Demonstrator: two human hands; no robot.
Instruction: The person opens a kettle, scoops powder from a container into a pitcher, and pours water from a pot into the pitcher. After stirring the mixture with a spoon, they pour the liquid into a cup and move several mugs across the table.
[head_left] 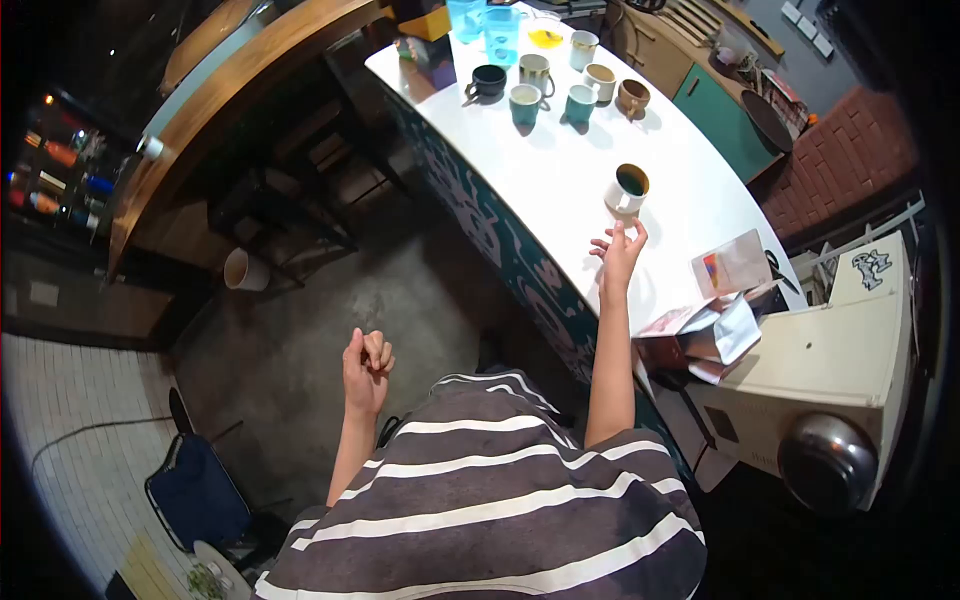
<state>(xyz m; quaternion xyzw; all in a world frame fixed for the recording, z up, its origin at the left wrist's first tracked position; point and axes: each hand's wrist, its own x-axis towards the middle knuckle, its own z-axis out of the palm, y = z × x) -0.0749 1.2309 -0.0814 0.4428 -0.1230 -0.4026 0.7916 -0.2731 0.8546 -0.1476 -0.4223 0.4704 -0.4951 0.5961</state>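
A white mug with a dark inside (626, 190) stands on the white counter (560, 170), its handle turned towards me. Just short of that handle is my right hand (622, 250), reaching over the counter with thumb and fingers apart and nothing held. My left hand (366, 370) hangs in front of my body over the floor, fingers curled in loosely and no object showing in it.
Further back on the counter stand several cups, among them a black mug (488, 82), a teal and white cup (524, 104) and a brown mug (632, 97). Blue clear containers (502, 38) are behind. A clear pouch (732, 264) and an opened foil bag (728, 335) lie right of my forearm.
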